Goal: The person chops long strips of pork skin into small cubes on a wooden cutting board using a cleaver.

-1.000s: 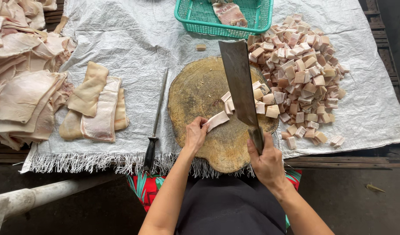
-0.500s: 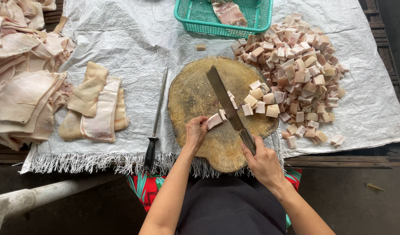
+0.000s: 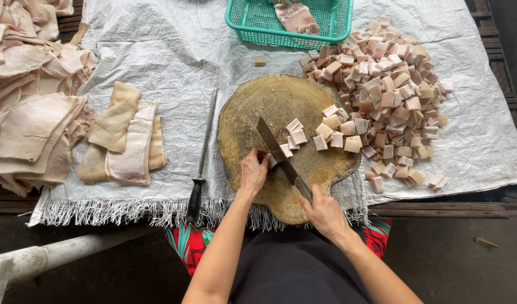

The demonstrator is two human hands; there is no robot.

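Cutting is under way on the round wooden chopping block (image 3: 269, 101), which sits on a white woven sheet (image 3: 168, 50). The right hand (image 3: 325, 213) is closed around the handle of a cleaver (image 3: 276, 151), whose blade lies edge-down across the block. The left hand (image 3: 253, 171) has its fingers curled down on the last short piece of a pork-skin strip (image 3: 271, 161), pressed right against the blade.

Done so far, judging by the layout: roughly a dozen cut squares (image 3: 326, 130) lie on the block beside the blade, and one large heap of cubes (image 3: 388, 84), too many to count, is banked on the sheet to the right.

Left to do: one small stack of about four uncut strips (image 3: 126, 135) lies left of the block, and a much larger pile of skin sheets (image 3: 27, 112) lies at the far left edge. One further slab (image 3: 296, 17) rests in a single green plastic basket (image 3: 250, 25) at the top.

One honing steel (image 3: 202, 155) lies between the stack and the block. One stray cube (image 3: 260, 61) sits apart, near the basket. By this evidence the work is well advanced but far from finished.
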